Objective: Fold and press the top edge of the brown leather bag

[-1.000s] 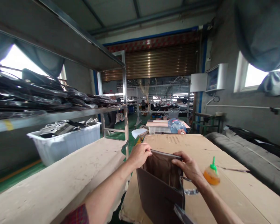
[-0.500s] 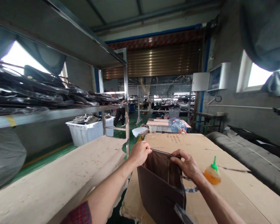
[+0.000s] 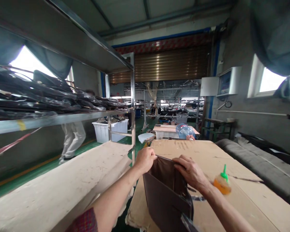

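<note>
The left hand (image 3: 145, 159) is clenched on the far left corner of the brown bag (image 3: 168, 193), fingers curled over its upper rim. The bag stands upright and open at the near edge of the cardboard-covered tabletop (image 3: 207, 151), between the two forearms. The right hand (image 3: 189, 170) has shifted since half a second ago: then it pinched the far right corner of the rim, now it lies further left and lower, palm down over the bag's open mouth with the fingers reaching into the lining; whether it grasps anything there cannot be told. The left grip has stayed where it was.

Just right of the right hand stands an orange glue bottle (image 3: 221, 184) with a green nozzle, apart from the wrist. Beyond both hands, at the far end of the tabletop, lies a blue water jug (image 3: 185, 132). Left of the left hand runs a bare wooden bench (image 3: 62, 180) under a metal shelf (image 3: 62, 117) stacked with dark bags. A person in pale trousers (image 3: 72, 140), only partly seen at the left edge earlier, now stands behind the shelf near a white crate (image 3: 110, 129).
</note>
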Demonstrator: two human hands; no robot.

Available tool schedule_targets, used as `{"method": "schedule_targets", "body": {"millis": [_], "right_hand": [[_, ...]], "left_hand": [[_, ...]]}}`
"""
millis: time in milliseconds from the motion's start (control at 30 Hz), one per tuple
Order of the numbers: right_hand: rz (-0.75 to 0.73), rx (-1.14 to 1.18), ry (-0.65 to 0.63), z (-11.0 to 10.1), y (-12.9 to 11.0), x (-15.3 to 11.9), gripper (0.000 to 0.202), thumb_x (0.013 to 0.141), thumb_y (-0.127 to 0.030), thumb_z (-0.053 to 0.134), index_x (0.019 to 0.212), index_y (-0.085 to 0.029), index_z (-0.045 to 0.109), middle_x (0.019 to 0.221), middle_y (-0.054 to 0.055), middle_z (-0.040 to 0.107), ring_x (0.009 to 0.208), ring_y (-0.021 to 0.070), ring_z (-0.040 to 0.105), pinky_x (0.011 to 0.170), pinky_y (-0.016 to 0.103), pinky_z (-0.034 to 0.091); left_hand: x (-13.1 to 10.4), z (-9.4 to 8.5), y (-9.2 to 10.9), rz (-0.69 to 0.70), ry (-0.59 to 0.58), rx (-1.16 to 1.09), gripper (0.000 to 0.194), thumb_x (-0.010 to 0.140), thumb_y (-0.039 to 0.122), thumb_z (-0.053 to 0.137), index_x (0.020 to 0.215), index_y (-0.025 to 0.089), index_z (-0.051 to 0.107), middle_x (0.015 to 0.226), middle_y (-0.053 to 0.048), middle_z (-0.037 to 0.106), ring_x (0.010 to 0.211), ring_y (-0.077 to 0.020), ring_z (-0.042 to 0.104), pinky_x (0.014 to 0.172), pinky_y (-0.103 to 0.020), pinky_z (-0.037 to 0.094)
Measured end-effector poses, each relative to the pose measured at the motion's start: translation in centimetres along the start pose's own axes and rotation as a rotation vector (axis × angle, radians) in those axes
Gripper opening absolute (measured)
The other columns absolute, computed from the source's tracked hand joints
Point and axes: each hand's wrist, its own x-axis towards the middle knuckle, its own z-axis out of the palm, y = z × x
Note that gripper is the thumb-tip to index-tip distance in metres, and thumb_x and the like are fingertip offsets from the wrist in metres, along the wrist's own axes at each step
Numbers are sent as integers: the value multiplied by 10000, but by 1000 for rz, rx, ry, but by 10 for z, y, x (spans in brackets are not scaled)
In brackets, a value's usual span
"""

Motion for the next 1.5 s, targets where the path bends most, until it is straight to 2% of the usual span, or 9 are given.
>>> {"method": "schedule_targets", "body": {"millis": [200, 433, 600, 700, 867, 1100, 1267, 1400, 1500], "right_hand": [[4, -111, 7, 5, -5, 6, 154, 973, -322, 543, 968, -244, 676, 902, 2, 618, 879, 176, 577, 826, 326, 363], [102, -35, -21, 4, -5, 19, 151, 949, -252, 571, 858, -200, 679, 863, 3, 631, 841, 156, 591, 781, 274, 383], [59, -337, -106, 3, -25, 32, 186, 950, -359, 573, 887, -214, 671, 911, 11, 641, 896, 201, 600, 775, 308, 370], [43, -403, -153, 7, -36, 40, 199, 935, -366, 594, 850, -198, 658, 891, 19, 651, 884, 203, 611, 709, 297, 361], [60, -330, -156, 11, -36, 46, 270, 960, -363, 544, 781, -191, 648, 848, 19, 664, 844, 170, 612, 679, 274, 336], [233, -104, -165, 10, -25, 43, 314, 914, -398, 556, 677, -207, 632, 740, -13, 655, 712, 130, 568, 600, 266, 267], [259, -132, -178, -11, -28, 35, 308, 889, -388, 553, 655, -198, 618, 692, -4, 629, 668, 134, 532, 588, 272, 246], [264, -75, -226, -28, -25, 22, 319, 890, -398, 538, 654, -193, 596, 649, -12, 588, 621, 127, 497, 574, 261, 254], [254, -59, -214, -28, -21, 16, 323, 904, -386, 519, 656, -188, 581, 659, -15, 585, 621, 122, 492, 577, 259, 257]], "left_hand": [[0, 0, 0, 1, 6, 18, 151, 725, 171, 703, 605, 171, 612, 709, 19, 632, 695, -132, 546, 646, -270, 308], [-2, -3, -2, 4, 8, 6, 140, 712, 178, 712, 602, 174, 625, 698, 14, 641, 688, -135, 546, 644, -266, 310], [-1, -1, -5, 5, 7, 10, 139, 722, 178, 702, 603, 174, 630, 685, 6, 638, 680, -142, 546, 644, -272, 316], [1, 1, -5, 30, 12, 21, 131, 726, 161, 691, 610, 172, 631, 702, -1, 643, 696, -149, 553, 648, -276, 320], [-1, -3, 0, -3, -8, 40, 131, 729, 170, 700, 616, 172, 635, 701, 0, 642, 701, -155, 555, 654, -284, 321], [-9, -4, -3, 117, -10, -87, 149, 713, 144, 703, 591, 168, 621, 736, 11, 638, 722, -142, 559, 667, -271, 350], [-10, -8, -12, 157, -30, -223, 108, 656, 120, 725, 633, 167, 631, 808, 0, 650, 772, -152, 576, 723, -268, 400], [-10, -9, -7, 201, -72, -271, 89, 694, 129, 692, 636, 169, 638, 800, 0, 660, 778, -150, 582, 739, -269, 406], [-8, -6, -1, 215, -77, -276, 63, 706, 147, 691, 658, 174, 660, 782, 2, 665, 786, -152, 587, 739, -269, 403]]}}
